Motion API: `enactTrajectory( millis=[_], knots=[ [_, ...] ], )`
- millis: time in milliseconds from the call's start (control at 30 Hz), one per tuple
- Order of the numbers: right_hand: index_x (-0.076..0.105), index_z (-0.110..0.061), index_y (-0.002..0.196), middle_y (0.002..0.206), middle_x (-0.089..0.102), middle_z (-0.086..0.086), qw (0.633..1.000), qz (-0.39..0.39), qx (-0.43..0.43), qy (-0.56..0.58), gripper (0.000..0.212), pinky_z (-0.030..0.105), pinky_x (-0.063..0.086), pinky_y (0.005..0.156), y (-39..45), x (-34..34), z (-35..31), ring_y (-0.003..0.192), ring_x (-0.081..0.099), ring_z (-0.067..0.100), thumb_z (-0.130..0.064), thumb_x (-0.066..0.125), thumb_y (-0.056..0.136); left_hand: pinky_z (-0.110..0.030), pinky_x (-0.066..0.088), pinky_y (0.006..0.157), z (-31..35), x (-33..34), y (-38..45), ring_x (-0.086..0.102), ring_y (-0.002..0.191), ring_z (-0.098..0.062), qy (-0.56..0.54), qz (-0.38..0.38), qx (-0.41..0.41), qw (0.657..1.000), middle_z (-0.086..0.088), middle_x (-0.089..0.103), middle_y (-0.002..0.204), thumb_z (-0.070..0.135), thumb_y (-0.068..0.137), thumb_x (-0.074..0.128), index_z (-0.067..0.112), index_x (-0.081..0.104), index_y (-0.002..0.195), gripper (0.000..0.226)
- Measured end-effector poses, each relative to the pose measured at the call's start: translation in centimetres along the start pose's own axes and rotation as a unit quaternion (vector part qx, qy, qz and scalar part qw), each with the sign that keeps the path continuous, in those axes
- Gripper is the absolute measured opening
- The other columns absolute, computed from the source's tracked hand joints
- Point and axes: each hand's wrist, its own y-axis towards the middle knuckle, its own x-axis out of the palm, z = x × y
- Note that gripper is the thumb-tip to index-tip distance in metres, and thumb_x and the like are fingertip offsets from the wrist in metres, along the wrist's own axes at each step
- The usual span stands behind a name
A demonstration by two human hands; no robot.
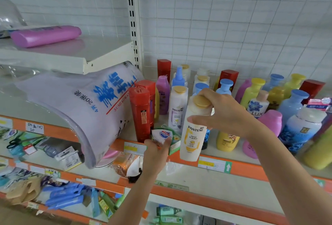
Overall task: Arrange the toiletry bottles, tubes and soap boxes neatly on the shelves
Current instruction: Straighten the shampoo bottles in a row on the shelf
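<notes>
White Pantene bottle [193, 131]: right hand [224, 115] grips its neck, hovering at front edge for placing.
Soap box [162, 135]: left hand [155, 153] pinches it at seven o'clock, clearing space.

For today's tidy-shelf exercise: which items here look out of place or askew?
The pink bottle lies flat, alone on the upper shelf; a big printed bag slumps upside down against the red bottles.

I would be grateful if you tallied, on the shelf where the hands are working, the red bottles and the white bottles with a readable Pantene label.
Red bottles: 5
White Pantene-labelled bottles: 2, one gripped by the right hand
Total: 7
</notes>
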Motion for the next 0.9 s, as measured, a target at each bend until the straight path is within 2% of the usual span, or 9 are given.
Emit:
enactTrajectory(
  millis=[67,167,333,533,600,700,833,900],
  knots=[
    [0.044,-0.027,0.096,0.086,0.057,-0.005,1.000,0.004,-0.003,-0.015,0.038,0.031,0.047,0.071,0.2,0.1,0.2,0.077,0.054,0.013,-0.045,0.068,0.074,-0.029,0.055,0.052,0.2,0.0,0.1,0.065,0.059,-0.021,-0.041,0.007,-0.007,0.999,-0.014,0.067,0.092,0.031,0.086,0.063,0.006,0.036,0.109,0.043],
    [0.044,-0.027,0.098,0.087,0.058,-0.006,1.000,0.013,-0.008,-0.023,0.039,0.032,0.047,0.072,0.7,0.3,0.2,0.080,0.055,0.014,-0.046,0.067,0.074,-0.036,0.059,0.056,0.2,-0.8,-0.3,0.069,0.059,-0.025,-0.084,-0.006,-0.024,0.996,-0.016,0.069,0.091,0.025,0.082,0.068,0.003,0.041,0.114,0.047],
    [0.044,-0.026,0.097,0.081,0.052,-0.013,1.000,0.016,-0.013,-0.006,0.038,0.018,0.040,0.064,2.1,0.5,0.0,0.073,0.049,0.005,-0.041,0.070,0.075,-0.038,0.059,0.057,0.3,-3.1,-2.8,0.069,0.059,-0.030,-0.135,-0.032,-0.061,0.988,-0.012,0.065,0.084,0.014,0.084,0.066,0.012,0.046,0.102,0.027],
    [0.042,-0.020,0.102,0.089,0.050,-0.003,1.000,0.013,0.011,-0.024,0.043,0.021,0.035,0.058,4.3,1.9,-0.2,0.081,0.047,0.016,-0.040,0.069,0.076,-0.037,0.059,0.055,0.2,-5.6,-4.9,0.070,0.061,-0.026,-0.100,-0.040,-0.070,0.992,-0.017,0.064,0.098,0.017,0.085,0.064,0.012,0.047,0.112,0.032],
    [0.042,-0.016,0.110,0.093,0.048,-0.002,0.999,-0.003,0.015,-0.033,0.048,0.026,0.033,0.063,4.9,2.8,-0.4,0.085,0.045,0.017,-0.040,0.068,0.078,-0.036,0.058,0.055,0.1,-6.1,-5.2,0.069,0.059,-0.023,-0.081,-0.035,-0.064,0.994,-0.016,0.063,0.100,0.018,0.086,0.063,0.013,0.048,0.112,0.031],
    [0.039,-0.011,0.122,0.100,0.044,0.000,0.999,-0.017,0.014,-0.046,0.056,0.025,0.032,0.073,5.5,4.1,-0.7,0.090,0.042,0.017,-0.036,0.066,0.080,-0.033,0.057,0.052,-0.1,-6.5,-5.3,0.068,0.056,-0.022,-0.061,-0.029,-0.051,0.996,-0.015,0.063,0.101,0.019,0.087,0.061,0.015,0.049,0.112,0.028],
    [0.040,-0.010,0.108,0.097,0.044,0.001,0.997,-0.026,0.013,-0.067,0.046,0.027,0.033,0.071,5.9,5.2,-0.9,0.087,0.042,0.017,-0.036,0.066,0.081,-0.031,0.055,0.052,0.1,-6.7,-5.4,0.066,0.055,-0.021,-0.056,-0.022,-0.041,0.997,-0.017,0.063,0.102,0.019,0.087,0.061,0.016,0.050,0.110,0.025],
    [0.040,-0.011,0.111,0.099,0.044,0.002,0.998,-0.024,0.009,-0.063,0.046,0.027,0.033,0.072,6.1,5.5,-0.9,0.088,0.041,0.016,-0.034,0.066,0.081,-0.032,0.055,0.052,0.2,-6.8,-5.6,0.066,0.054,-0.020,-0.060,-0.023,-0.039,0.997,-0.017,0.063,0.100,0.019,0.087,0.061,0.017,0.051,0.107,0.023]
  ],
)
